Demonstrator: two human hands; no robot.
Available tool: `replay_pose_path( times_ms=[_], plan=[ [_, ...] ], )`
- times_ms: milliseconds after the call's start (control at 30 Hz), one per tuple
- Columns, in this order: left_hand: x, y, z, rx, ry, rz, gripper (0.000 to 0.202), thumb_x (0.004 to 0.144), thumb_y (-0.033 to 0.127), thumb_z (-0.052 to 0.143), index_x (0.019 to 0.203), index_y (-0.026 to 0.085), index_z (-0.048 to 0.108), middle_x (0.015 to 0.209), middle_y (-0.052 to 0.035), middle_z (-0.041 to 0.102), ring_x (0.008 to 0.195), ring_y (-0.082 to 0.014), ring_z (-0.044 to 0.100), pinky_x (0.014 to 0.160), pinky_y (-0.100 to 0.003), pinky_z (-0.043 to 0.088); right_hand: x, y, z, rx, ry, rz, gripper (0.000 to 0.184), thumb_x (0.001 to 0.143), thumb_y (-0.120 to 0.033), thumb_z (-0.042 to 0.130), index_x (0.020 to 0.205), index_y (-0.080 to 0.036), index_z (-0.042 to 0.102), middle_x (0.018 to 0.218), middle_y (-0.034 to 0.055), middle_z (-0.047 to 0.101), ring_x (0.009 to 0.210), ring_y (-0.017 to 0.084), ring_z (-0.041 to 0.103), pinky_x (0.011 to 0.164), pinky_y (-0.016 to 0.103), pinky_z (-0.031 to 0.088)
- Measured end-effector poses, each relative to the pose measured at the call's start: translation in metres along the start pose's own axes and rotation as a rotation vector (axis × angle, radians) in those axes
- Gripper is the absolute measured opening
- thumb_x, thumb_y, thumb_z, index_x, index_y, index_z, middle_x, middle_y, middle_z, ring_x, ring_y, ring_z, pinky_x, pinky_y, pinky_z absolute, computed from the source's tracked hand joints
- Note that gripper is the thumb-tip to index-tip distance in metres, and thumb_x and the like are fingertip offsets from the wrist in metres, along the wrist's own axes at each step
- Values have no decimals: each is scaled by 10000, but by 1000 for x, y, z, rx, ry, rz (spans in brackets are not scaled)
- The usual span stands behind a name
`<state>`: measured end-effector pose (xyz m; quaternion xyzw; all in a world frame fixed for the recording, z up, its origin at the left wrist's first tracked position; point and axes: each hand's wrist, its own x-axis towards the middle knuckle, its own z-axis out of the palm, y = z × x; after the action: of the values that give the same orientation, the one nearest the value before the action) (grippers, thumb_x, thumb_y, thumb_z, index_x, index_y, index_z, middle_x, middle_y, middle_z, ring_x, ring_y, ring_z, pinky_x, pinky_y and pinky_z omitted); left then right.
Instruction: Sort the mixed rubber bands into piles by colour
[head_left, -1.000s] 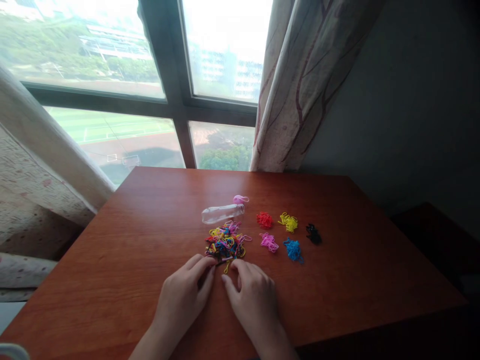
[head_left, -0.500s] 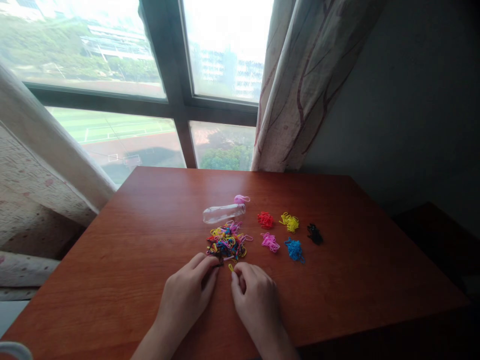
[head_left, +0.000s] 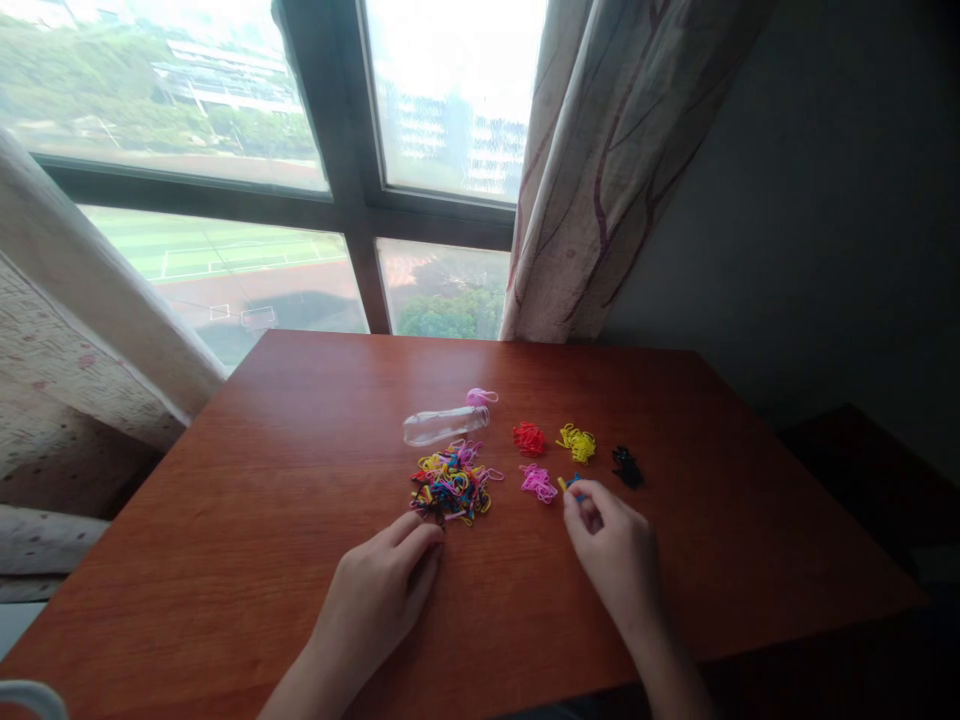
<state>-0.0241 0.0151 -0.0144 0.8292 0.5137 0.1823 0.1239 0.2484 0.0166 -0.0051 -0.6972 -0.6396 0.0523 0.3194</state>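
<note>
Right fingers (head_left: 592, 497) pressed together at the tips, pinching a yellow band (head_left: 562, 484); a short end sticks out past them, its long axis running away from the person and to the left. Rest of the band hidden by the fingers. Right hand (head_left: 618, 548) is over the near side of the blue pile (head_left: 575, 481), which it mostly covers; whether it touches the pile, cannot tell. Key relation: the yellow pile (head_left: 577, 444) lies almost straight beyond the right fingertips, on the far side of the blue, near but apart from the held band. Right hand is much the nearer of the two. Just left of the fingertips, the pink pile (head_left: 538, 484); beyond that, the red pile (head_left: 529, 439); out to the right, the black pile (head_left: 627, 467). Farther left, the mixed heap (head_left: 452, 482) of tangled bands, left hand (head_left: 381, 580) at its near edge, fingers curled, tips close together; cannot tell whether they grip anything. Behind the heap, a clear bottle (head_left: 445, 426) on its side across the counter (head_left: 300, 460).
</note>
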Motion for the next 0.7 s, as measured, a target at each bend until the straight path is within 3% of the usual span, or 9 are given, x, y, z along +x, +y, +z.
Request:
replay_pose_path(
  times_ms=[167,333,500,700],
  plan=[
    [-1,-2,1,14,-4,-14,213,962,242,423,935,255,633,972,-16,700,809,-175,705,665,-251,511,46,39,-10,-146,59,21,232,888,-362,496,803,-219,657,622,15,633,559,165,580,553,258,337],
    [0,-1,0,28,36,-16,216,966,243,421,967,256,637,998,-16,712,817,-173,714,661,-244,515,64,52,-4,-187,45,22,226,871,-337,485,797,-217,662,622,23,638,573,172,577,546,261,317],
    [2,1,0,58,44,-17,234,969,249,408,981,255,642,1007,-20,718,810,-176,720,656,-249,529,47,38,-7,-128,61,37,250,891,-360,488,831,-212,681,684,45,680,605,183,610,572,267,367],
    [2,2,-1,65,42,-21,241,970,268,405,993,259,645,1017,-17,725,816,-173,724,652,-245,532,1,-6,2,89,-8,-10,276,954,-373,466,862,-215,672,739,48,694,606,172,621,607,262,437]
  ],
)
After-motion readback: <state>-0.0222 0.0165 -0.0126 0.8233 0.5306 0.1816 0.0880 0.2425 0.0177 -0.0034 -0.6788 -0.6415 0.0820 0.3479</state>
